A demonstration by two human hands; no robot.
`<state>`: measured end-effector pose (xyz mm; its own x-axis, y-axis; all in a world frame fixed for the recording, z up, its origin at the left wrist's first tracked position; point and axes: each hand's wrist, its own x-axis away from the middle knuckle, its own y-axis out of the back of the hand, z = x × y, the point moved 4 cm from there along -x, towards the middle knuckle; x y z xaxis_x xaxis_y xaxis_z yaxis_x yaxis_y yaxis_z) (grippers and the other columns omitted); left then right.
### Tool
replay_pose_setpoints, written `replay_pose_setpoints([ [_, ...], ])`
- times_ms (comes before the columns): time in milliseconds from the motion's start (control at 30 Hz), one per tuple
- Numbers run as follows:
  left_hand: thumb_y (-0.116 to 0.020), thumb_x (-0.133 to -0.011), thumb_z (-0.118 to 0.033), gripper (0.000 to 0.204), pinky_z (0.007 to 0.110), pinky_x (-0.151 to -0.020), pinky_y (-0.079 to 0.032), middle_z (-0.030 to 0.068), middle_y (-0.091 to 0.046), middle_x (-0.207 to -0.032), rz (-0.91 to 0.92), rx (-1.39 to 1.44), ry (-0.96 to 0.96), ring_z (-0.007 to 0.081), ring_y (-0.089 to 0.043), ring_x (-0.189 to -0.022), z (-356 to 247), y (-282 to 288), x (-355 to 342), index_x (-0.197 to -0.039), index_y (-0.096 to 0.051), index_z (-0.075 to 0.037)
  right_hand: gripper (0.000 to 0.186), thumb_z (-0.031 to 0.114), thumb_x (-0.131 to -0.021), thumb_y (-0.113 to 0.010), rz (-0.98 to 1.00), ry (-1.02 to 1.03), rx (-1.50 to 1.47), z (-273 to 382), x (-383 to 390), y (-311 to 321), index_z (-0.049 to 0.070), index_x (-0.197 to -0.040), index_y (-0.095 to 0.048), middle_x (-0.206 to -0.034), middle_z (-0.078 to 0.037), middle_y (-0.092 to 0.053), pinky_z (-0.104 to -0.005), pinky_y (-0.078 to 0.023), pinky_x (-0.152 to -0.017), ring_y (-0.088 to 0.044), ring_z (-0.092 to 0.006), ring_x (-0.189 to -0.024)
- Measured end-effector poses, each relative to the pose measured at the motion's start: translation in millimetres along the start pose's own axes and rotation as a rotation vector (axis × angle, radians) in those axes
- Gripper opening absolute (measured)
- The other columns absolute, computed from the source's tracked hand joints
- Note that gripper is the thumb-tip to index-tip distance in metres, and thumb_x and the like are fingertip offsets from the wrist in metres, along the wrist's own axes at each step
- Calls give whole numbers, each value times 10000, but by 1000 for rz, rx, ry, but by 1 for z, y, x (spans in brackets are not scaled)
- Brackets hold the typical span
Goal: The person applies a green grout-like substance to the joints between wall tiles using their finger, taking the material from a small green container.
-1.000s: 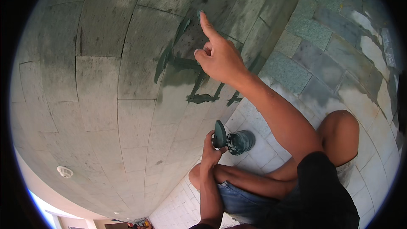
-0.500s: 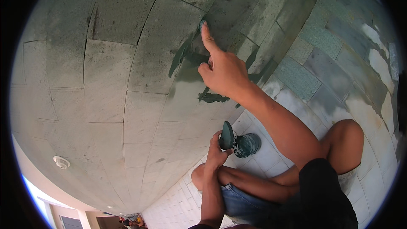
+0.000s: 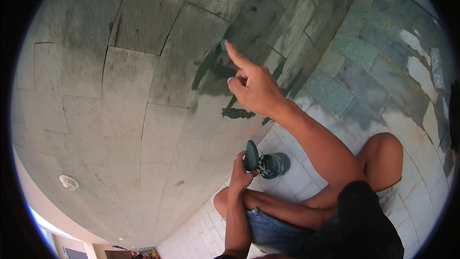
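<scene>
My right hand (image 3: 255, 82) is at the tiled wall, index finger stretched out, thumb apart, the other fingers curled. Its fingertip touches a joint between grey-green stone tiles, at the upper end of a dark green paste streak (image 3: 206, 69). More green paste smears (image 3: 238, 113) lie below the hand. Low in front of me, my left hand (image 3: 241, 176) is closed on a dark green oval disc (image 3: 251, 155), held upright by its edge; whether it is a lid I cannot tell. Right beside it, a tub (image 3: 275, 165) coated with green paste stands on the floor.
White tiled floor (image 3: 306, 175) lies around my bent legs. Toward the right, green-grey floor tiles (image 3: 330, 91) carry whitish patches. A round white fixture (image 3: 69, 182) sits at lower left. A doorway (image 3: 117, 254) and small items show at the bottom edge.
My right fingertip has moved a little down and left along the tile joint. The left hand still holds the disc beside the tub. The view has shifted slightly.
</scene>
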<state>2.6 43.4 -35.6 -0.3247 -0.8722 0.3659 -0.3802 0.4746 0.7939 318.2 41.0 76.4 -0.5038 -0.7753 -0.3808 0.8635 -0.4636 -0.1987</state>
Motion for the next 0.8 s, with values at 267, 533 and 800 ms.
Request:
replay_pose_setpoints([
  [267,-843,-668,-20,867,406,-959,-477,192,-554,-1219,-13,-73,-39,329,-576,-1117,-3,0,1,-1423,-428,-120,889,144,-872,-599,-37,-123,203,-4,-25,15,267,-1617,-130,-675,-52,-618,-397,-523,-688,-638,-244,-645],
  [533,-850,-662,-49,867,426,-1001,-463,219,-533,-1280,33,-5,3,366,-552,-1193,0,-2,-2,-1419,-436,-135,862,98,-854,-608,23,67,397,-7,-12,4,223,-1609,-211,-593,-47,-540,-315,-466,-573,-500,-157,-508],
  [800,-848,-653,-33,871,425,-998,-465,221,-535,-1268,21,32,-19,370,-557,-1182,9,-4,-3,-1416,-441,-139,878,103,-825,-607,-9,-145,610,16,-22,11,57,-1596,-189,-654,-81,-654,-381,-503,-581,-645,-247,-595],
])
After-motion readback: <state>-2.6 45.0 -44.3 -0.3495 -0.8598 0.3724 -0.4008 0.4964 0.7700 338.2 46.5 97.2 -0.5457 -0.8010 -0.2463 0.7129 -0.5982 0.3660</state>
